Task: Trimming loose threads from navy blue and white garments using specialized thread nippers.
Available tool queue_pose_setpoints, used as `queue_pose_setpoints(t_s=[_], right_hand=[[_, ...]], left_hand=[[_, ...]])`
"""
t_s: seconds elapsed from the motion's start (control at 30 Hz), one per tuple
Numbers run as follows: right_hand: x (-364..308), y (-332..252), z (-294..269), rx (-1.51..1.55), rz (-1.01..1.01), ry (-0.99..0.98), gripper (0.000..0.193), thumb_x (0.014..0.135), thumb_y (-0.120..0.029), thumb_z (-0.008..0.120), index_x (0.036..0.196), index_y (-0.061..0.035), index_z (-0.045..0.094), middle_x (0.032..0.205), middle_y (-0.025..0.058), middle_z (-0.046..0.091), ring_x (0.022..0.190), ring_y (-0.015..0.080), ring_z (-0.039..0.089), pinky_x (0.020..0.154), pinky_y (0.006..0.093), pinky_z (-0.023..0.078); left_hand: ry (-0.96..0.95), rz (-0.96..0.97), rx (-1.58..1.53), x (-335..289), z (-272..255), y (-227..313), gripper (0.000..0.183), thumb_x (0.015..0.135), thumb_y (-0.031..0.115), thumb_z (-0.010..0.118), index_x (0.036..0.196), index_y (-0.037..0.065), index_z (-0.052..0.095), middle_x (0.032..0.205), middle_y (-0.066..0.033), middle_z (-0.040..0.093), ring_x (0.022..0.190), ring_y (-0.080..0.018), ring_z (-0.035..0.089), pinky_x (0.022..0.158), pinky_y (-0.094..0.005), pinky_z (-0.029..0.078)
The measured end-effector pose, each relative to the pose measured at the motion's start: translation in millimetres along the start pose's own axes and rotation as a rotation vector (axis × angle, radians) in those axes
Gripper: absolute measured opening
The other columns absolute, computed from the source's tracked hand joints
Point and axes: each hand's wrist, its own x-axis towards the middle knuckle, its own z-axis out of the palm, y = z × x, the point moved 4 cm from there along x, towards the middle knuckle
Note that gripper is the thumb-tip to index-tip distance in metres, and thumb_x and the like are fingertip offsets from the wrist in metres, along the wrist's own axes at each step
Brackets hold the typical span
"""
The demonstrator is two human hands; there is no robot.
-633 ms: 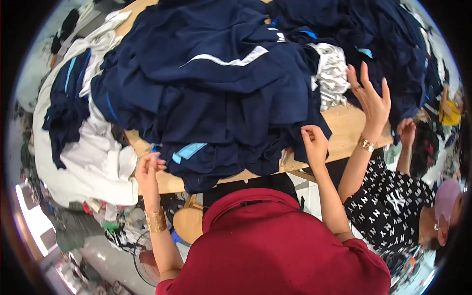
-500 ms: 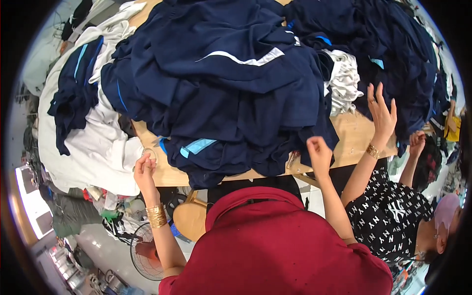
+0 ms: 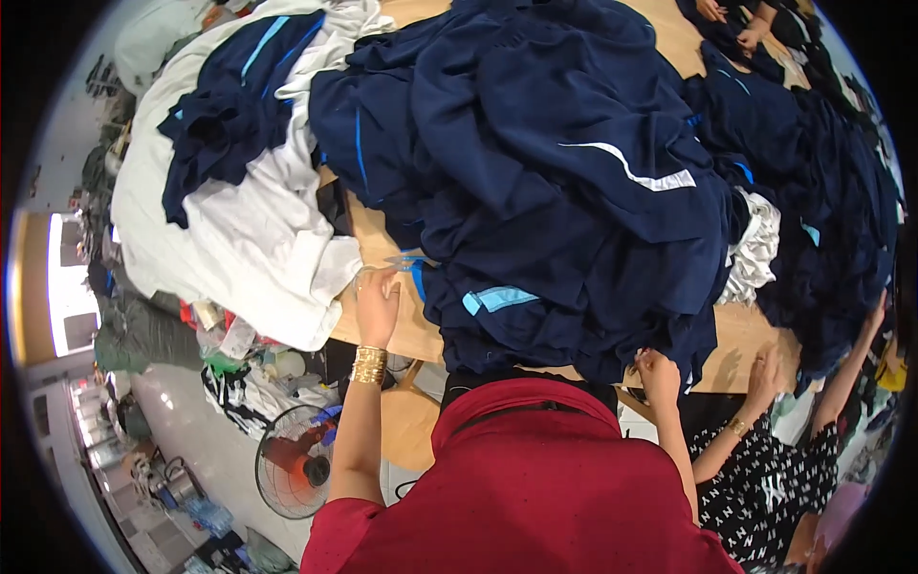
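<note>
My left hand is at the left of the wooden table, fingers curled in at a thin pale ring. Just beyond its fingertips lies a small metal-tipped tool with blue on it. At the table's near edge, my right hand is closed, its fingers pinched beside the hanging navy cloth. Whatever they hold is too small to make out. A large heap of navy garments fills the middle, with a white strip and a light-blue patch showing.
White cloth spreads over the left side, a navy garment on top. Bunched white fabric lies right of the heap. A co-worker in a patterned black shirt stands close at right. A fan and a stool are at lower left.
The view has shifted, so the table sits further right. My right hand has come down to the near edge. The co-worker's raised hand has dropped lower.
</note>
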Motion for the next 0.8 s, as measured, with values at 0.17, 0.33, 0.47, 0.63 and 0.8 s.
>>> queue_pose_setpoints(t_s=[0.17, 0.33, 0.47, 0.63, 0.8], right_hand=[[8, -7, 3, -0.13, 0.135, -0.06, 0.031, 0.079, -0.037, 0.065, 0.08, -0.0063, 0.066, 0.075, 0.0187, 0.065, 0.074, 0.0354, 0.064, 0.066, 0.0441, 0.052], [3, 27, 32, 0.05, 0.35, -0.02, 0.045, 0.072, -0.047, 0.07, 0.083, -0.0039, 0.062, 0.079, 0.0203, 0.066, 0.079, 0.0373, 0.064, 0.069, 0.0451, 0.051], [-2, 46, 45, 0.153, 0.478, -0.017, 0.042, 0.068, -0.043, 0.071, 0.086, -0.0054, 0.064, 0.083, 0.02, 0.066, 0.083, 0.0381, 0.064, 0.072, 0.0445, 0.051], [-16, 49, 35, 0.204, 0.251, -0.316, 0.034, 0.075, -0.035, 0.059, 0.076, -0.0011, 0.065, 0.061, 0.0182, 0.062, 0.057, 0.0287, 0.065, 0.057, 0.0377, 0.052], [-45, -47, -45, 0.691, 0.169, -0.856, 0.012, 0.08, -0.011, 0.058, 0.08, 0.0005, 0.061, 0.066, 0.0076, 0.064, 0.05, 0.0135, 0.061, 0.044, 0.0211, 0.047]], left_hand=[[-0.118, 0.226, 0.233, 34, 25, 1, 0.054, 0.062, 0.001, 0.064, 0.115, 0.012, 0.055, 0.112, -0.0081, 0.052, 0.107, -0.0317, 0.046, 0.091, -0.0425, 0.037], [-0.184, 0.276, 0.288, 56, 24, 7, 0.032, 0.065, 0.005, 0.064, 0.095, 0.016, 0.058, 0.099, -0.0066, 0.052, 0.101, -0.0286, 0.049, 0.084, -0.0459, 0.036], [-0.186, 0.289, 0.273, 61, 25, 0, 0.023, 0.067, 0.008, 0.065, 0.087, 0.015, 0.057, 0.086, -0.0032, 0.056, 0.093, -0.0275, 0.053, 0.075, -0.0432, 0.036], [-0.267, 0.091, 0.13, 58, 29, -33, 0.016, 0.07, 0.015, 0.067, 0.086, 0.014, 0.066, 0.078, -0.0072, 0.066, 0.08, -0.0274, 0.063, 0.074, -0.0413, 0.043], [-0.228, -0.044, 0.018, 44, -17, -29, 0.02, 0.07, 0.02, 0.075, 0.079, 0.004, 0.065, 0.067, -0.0109, 0.064, 0.063, -0.0259, 0.062, 0.057, -0.0337, 0.047]])
